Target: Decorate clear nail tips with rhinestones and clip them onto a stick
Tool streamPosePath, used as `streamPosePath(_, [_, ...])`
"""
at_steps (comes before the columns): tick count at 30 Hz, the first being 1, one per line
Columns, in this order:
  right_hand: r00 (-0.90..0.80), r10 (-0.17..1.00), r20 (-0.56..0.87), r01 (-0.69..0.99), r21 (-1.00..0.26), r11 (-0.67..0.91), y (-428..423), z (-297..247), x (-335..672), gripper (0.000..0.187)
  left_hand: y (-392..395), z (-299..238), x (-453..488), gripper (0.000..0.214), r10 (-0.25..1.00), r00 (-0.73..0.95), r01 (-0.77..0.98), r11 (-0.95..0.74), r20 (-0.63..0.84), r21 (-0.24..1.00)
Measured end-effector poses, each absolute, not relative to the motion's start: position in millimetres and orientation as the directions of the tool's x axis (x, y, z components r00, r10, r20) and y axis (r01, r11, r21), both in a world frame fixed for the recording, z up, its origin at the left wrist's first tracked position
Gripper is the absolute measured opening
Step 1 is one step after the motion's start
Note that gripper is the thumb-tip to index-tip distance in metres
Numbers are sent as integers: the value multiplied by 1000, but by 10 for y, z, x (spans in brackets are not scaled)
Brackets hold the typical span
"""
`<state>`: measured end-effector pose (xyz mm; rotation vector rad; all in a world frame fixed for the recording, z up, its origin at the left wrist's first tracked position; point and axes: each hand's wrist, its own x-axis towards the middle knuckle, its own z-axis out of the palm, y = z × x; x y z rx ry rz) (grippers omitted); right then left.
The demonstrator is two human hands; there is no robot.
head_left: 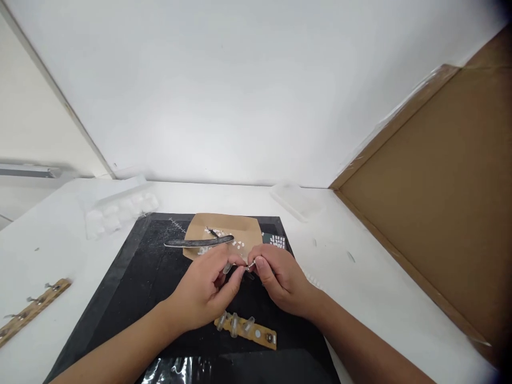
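Observation:
Both hands meet over the black mat (132,282). My left hand (208,290) is closed, its fingers pinching a small clear plastic piece (228,268). My right hand (280,277) is closed in a pinch on a tiny metal part (251,265) held against that piece. Just below my hands lies a short tan strip (260,335) with clear caps and metal studs standing on it. Behind my hands a brown paper sheet (240,226) carries small white bits and a dark flat tool (200,242).
A second tan strip with metal studs (34,308) lies at the left on the white table (380,277). A clear blister tray (118,208) sits at the back left, a clear lid (296,200) at the back. A big cardboard panel (440,197) leans on the right.

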<state>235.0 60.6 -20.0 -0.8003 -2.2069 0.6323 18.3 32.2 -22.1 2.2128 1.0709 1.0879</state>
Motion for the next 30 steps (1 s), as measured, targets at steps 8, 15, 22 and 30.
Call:
streamPosePath(8, [-588,690,422,345,-640,686,605,-230,2332,33,345,-207,194,23,691,382,407,-722,614,560])
streamPosePath(15, [-599,692,403,374,-623,687,623,-254,2326,35,339,-211,206,15,677,336,400,-732,655,551])
streamPosePath(22, [-604,677,420,373,-602,706,633,-228,2344,36,316,-172,227,7,755,269,364,-654,597,663])
streamPosePath(30, [-635,635,441,325,-593,737,635,-167,2354,37,343,-214,172,5,801,335,171,-570,496,804])
